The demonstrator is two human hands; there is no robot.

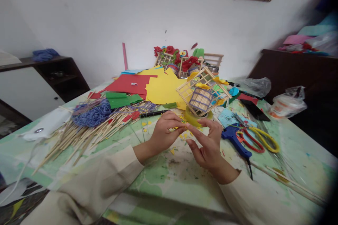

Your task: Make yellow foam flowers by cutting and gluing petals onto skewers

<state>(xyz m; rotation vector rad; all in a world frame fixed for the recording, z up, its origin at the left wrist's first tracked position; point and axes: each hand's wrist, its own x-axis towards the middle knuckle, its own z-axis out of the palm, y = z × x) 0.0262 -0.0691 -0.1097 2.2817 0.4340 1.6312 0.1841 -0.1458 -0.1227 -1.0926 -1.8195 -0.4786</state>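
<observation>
My left hand (167,129) is over the middle of the table with its thumb and fingers pinched together. Whatever it holds, if anything, is too small or hidden to make out. My right hand (209,145) faces it, thumb and fingers apart, and its index fingertip meets the left fingertips. Just behind the hands, a lattice of thin wooden sticks (182,91) with yellow paper flowers and a small stick basket (201,99) leans tilted over a roll of yellowish tape (192,119). Small yellow paper scraps (172,151) lie beneath the hands.
To the right are a blue glue gun (239,143), red-handled scissors (254,142) and yellow-handled scissors (269,142). Wooden sticks (76,140) and purple yarn (92,113) lie left. Yellow paper (165,89), red paper (124,83) and flower-decorated lattices (185,64) are behind. A plastic-wrapped tub (283,106) stands far right.
</observation>
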